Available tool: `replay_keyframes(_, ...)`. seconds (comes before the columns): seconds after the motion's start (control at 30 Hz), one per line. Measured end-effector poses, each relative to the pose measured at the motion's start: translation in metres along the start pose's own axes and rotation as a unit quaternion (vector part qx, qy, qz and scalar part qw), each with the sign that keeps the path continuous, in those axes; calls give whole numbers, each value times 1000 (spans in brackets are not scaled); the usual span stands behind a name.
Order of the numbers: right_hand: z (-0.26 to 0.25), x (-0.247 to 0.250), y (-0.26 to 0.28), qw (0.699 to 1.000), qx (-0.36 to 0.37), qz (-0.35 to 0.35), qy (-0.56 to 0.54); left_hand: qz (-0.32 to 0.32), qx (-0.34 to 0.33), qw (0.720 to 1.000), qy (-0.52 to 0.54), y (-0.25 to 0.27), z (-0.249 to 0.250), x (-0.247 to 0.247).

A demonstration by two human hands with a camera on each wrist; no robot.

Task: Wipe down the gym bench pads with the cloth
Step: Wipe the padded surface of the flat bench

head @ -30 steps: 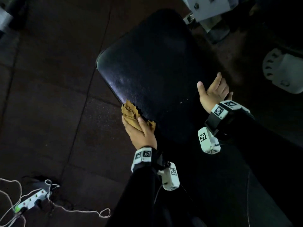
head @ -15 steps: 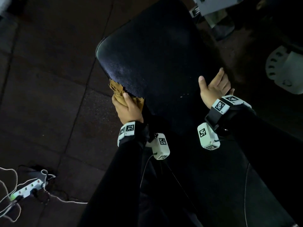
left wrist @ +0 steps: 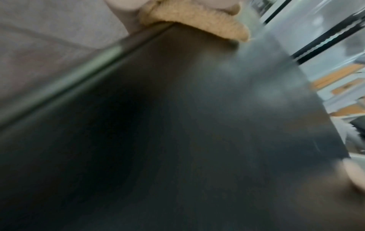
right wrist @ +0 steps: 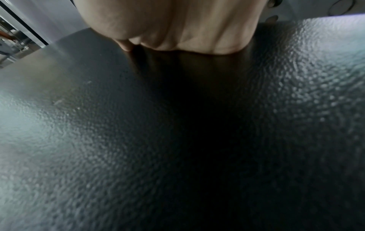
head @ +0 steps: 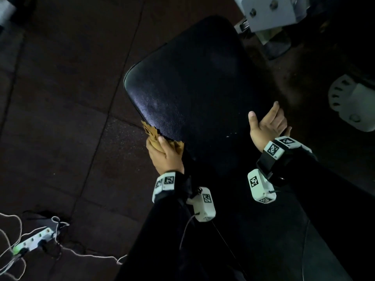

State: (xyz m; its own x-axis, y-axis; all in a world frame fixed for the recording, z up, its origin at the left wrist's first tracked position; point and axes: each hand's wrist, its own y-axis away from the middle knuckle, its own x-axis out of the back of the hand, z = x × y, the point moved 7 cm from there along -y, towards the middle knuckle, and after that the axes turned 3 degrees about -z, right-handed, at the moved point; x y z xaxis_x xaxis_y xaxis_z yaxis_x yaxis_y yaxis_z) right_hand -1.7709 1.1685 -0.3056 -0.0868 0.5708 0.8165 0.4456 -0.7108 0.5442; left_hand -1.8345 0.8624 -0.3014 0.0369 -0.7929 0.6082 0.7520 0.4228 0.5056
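A black bench pad [head: 194,94] is seen running from the centre of the head view toward the upper right. A tan cloth [head: 154,134] is held against the pad's left edge, just below centre of the frame. The cloth is grasped by the left hand [head: 164,155], with the thumb laid over it; in the left wrist view the cloth [left wrist: 197,20] is seen bunched over the pad's edge [left wrist: 177,125]. The right hand [head: 267,126] is laid released on the pad's right side, fingers extended, thumb raised. The textured pad surface [right wrist: 118,140] is shown in the right wrist view. A power strip [head: 33,242] with white cables is noted on the floor [head: 60,118] at lower left.
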Motion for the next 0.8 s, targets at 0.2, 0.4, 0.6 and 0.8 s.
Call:
replay_keyframes(0.2,3,-3,0,1000,4,4,2,4,-35,999,-17,-77,62,0)
replay_keyframes(0.4,0,1,5,1000,0,-7,2,11,-34,999,-14,-62,53,0)
replay_keyframes(0.6,2,-2,3,1000,-8,-28,-7,9,-49,998,-47,-47,47,2)
replay_keyframes(0.8,3,-2,3,1000,-8,-28,-6,13,-112,987,-113,-98,103,2)
